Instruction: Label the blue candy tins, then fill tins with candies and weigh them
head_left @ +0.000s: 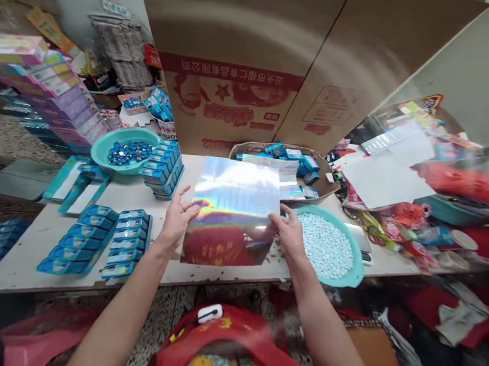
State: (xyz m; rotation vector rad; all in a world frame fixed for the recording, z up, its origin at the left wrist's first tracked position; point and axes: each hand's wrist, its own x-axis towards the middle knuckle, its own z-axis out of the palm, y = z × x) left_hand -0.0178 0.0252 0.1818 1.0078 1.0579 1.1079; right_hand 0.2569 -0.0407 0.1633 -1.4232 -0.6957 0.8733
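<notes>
A shiny holographic sheet [232, 210] lies tilted over the middle of the white table [28, 258]. My left hand [178, 219] grips its left edge, fingers curled on top. On the right edge, my right hand [289, 232] pinches the sheet next to a teal basin of small white pellets [327, 246]. More holographic sheets [288, 180] lie behind, by a cardboard tray of blue boxes [296, 156].
Rows of small blue boxes [95, 240] cover the table's left part, with a stack [162, 167] beside a teal bowl of blue pieces [124, 151]. Big cardboard cartons [251, 67] stand behind. Pink boxes [55, 88] pile at left; clutter fills the right.
</notes>
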